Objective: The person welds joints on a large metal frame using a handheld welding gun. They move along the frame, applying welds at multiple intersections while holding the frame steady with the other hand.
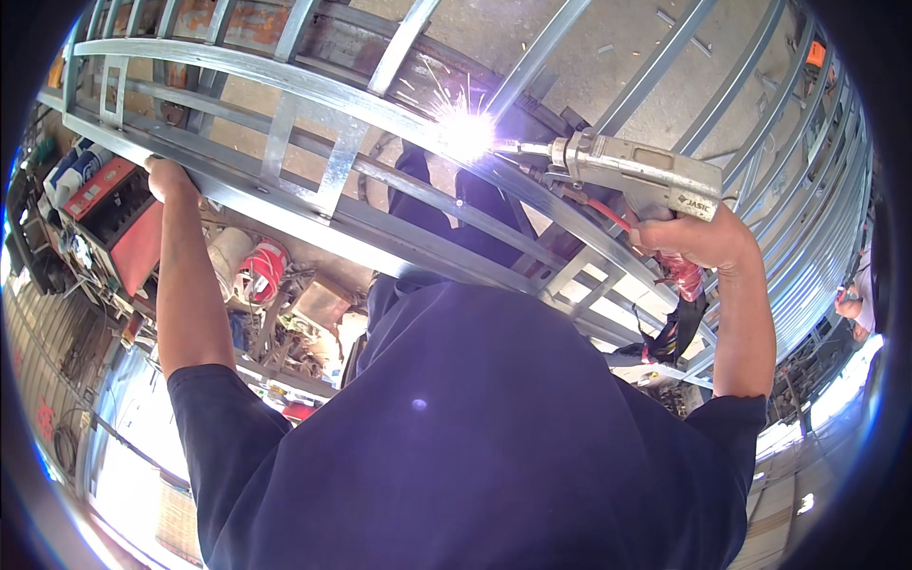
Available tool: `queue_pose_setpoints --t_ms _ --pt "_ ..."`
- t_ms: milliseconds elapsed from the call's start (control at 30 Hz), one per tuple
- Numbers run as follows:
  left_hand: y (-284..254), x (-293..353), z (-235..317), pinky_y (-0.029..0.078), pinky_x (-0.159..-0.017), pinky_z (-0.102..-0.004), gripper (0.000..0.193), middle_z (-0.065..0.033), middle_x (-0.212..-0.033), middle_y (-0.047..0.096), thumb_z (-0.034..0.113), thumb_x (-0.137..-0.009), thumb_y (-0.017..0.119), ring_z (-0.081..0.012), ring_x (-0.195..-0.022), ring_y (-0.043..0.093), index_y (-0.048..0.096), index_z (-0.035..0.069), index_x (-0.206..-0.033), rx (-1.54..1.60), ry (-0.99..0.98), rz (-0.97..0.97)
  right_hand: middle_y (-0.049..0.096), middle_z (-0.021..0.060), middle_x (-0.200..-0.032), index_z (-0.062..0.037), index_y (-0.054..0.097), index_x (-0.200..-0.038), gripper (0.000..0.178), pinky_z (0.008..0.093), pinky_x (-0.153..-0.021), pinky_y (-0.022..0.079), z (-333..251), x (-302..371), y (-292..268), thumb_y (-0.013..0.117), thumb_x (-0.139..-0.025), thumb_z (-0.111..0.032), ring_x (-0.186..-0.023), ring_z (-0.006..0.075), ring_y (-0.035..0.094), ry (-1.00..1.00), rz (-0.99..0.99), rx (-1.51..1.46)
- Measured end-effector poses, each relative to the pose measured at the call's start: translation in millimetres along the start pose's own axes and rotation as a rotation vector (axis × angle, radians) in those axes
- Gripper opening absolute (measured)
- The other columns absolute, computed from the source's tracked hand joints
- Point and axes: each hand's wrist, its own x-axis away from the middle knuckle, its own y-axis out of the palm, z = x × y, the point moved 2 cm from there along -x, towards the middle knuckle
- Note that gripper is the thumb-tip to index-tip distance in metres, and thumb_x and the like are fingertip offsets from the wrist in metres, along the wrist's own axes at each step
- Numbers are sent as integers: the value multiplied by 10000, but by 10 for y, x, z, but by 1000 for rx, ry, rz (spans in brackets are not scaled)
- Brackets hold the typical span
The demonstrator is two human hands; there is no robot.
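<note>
My right hand (708, 237) is wrapped round the grip of a silver welding gun (641, 166). Its nozzle points left at a bright, sparking weld spot (465, 133) on the curved rail of a galvanized metal frame (256, 78). Glare hides the joint itself. Red wrapping and a dark cable (679, 328) hang below the grip. At the left, my left hand (174, 180) is closed over the frame's near bar (256, 211), with some fingers hidden. Crossbars and small rectangular brackets (332, 185) link the rails, which pass over my dark-clothed legs.
Beyond the near bar, at left, stand a red machine case (133, 228), a whitish bucket (228, 255) and a red bucket (264, 271) amid scrap. Long metal bars (655, 66) spread across the far right. Another person's hand (848, 304) shows at the right edge.
</note>
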Motion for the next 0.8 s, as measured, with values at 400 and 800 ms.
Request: queue_pose_setpoints --t_ms 400,800 --pt "7 -99 -31 580 -954 -442 735 -190 -1246 723 561 -1056 406 -344 -1100 717 657 -85 -1300 -12 -1 3 712 36 -999 4 673 -1314 606 296 -783 566 -4 36 -5 854 -744 -93 -883 140 667 -39 -1 -24" --pt "-1 -66 -25 588 -932 -423 697 -170 -1233 727 533 -1046 438 -324 -1063 724 665 -83 -1279 39 12 -19 719 35 -954 -2 711 -1198 472 290 -737 557 98 153 -70 848 -755 -89 -841 127 665 7 18 -59"
